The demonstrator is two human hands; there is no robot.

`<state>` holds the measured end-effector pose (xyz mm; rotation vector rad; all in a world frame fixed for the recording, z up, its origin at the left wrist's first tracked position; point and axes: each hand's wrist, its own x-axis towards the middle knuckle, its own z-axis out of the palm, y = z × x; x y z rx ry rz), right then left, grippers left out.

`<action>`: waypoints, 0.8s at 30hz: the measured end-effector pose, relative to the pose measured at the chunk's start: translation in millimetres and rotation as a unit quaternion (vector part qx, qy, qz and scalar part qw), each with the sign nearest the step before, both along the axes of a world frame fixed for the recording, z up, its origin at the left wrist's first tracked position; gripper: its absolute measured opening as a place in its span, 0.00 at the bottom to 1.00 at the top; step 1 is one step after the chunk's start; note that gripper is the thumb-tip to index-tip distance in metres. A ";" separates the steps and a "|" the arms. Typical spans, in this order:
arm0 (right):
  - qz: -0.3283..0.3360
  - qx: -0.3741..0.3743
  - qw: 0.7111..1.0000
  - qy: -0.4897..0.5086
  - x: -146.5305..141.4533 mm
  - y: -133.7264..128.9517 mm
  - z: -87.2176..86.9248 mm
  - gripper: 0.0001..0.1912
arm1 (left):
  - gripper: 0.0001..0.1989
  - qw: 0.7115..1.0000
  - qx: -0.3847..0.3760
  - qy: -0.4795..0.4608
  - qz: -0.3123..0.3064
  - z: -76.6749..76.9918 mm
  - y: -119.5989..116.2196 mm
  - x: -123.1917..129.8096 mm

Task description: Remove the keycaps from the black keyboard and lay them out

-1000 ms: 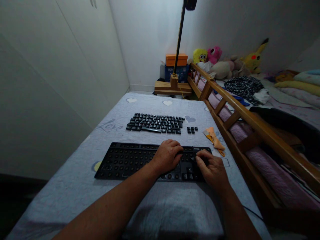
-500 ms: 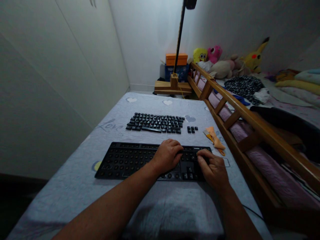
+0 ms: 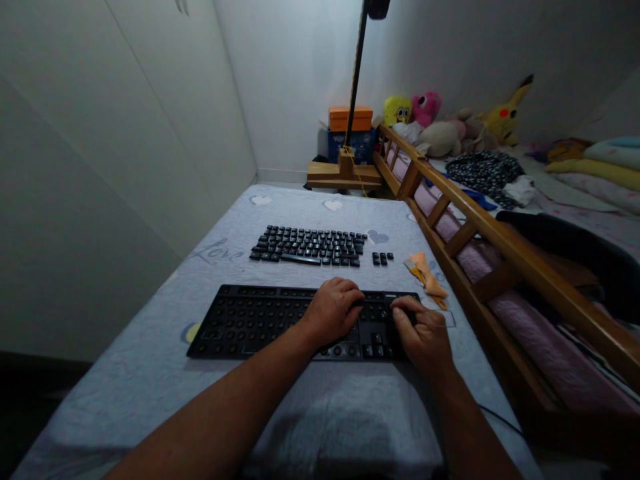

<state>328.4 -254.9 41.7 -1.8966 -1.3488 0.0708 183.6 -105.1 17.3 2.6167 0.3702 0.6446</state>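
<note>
While both bare hands are pressed down on the right end of a stripped black keyboard base (image 3: 260, 320), its removed keycaps (image 3: 307, 245) are seen laid out in rows farther up the desk (image 3: 150, 373), directly beyond the fingers. The left hand (image 3: 334, 311) is curled knuckles-up over the base just left of the number-pad area; the right hand (image 3: 424, 337) is bent over the base's right edge, fingertips tucked down, and whether anything is pinched in either grip cannot be told in the dim light. The base's long axis is run left to right across the view, parallel to the keycap rows, with a small separate cluster of keycaps (image 3: 383, 259) nearer the right hand. An orange cloth (image 3: 427, 278) is left just beyond that hand. The desk is covered by a pale sheet printed with hearts. A wooden bed rail (image 3: 480, 220) is set along the right, plush toys (image 3: 450, 123) are piled at the far wall, and a dark lamp pole (image 3: 356, 73) is stood on a wooden block.
</note>
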 end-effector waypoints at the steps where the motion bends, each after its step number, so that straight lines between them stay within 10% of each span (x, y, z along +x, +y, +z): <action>1: -0.001 0.000 1.000 -0.004 0.1 0.3 -0.2 0.11 | 0.09 1.000 0.000 0.000 0.000 0.3 -0.1 0.0; 24: 0.051 -0.064 0.996 0.021 10.1 11.8 8.2 0.13 | 0.09 1.000 -0.008 0.003 0.000 0.2 -0.2 -0.9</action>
